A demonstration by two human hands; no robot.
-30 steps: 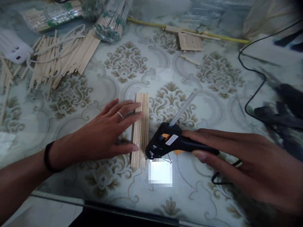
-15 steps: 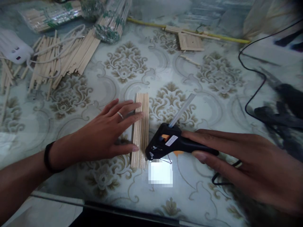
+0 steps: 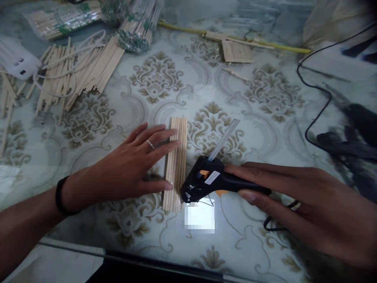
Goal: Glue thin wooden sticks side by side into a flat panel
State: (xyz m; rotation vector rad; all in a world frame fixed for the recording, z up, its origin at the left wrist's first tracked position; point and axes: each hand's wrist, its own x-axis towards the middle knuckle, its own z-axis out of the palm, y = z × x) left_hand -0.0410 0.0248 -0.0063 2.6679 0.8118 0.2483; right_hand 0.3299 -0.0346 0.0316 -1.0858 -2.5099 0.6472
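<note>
A narrow panel of wooden sticks (image 3: 179,157), laid side by side, lies lengthwise on the patterned table. My left hand (image 3: 132,161) rests over its left side, fingers spread, with fingertips and thumb touching the wood. In my right hand (image 3: 300,204) is a black glue gun (image 3: 203,177), gripped by its handle. Its nozzle end points down at the panel's lower right edge; the tip itself is hard to make out. A clear glue stick (image 3: 224,139) juts from the back of the gun.
Loose wooden sticks (image 3: 85,70) lie at the upper left beside a white power strip (image 3: 19,59) and plastic-wrapped stick bundles (image 3: 137,29). A small square wooden panel (image 3: 237,51) sits at the back near a yellow rod (image 3: 288,48). Dark pliers (image 3: 359,118) and a black cable (image 3: 328,96) are at right.
The glue gun has shifted slightly down and to the left along the panel's right edge. The panel has turned or slid very slightly. My left hand has barely moved.
</note>
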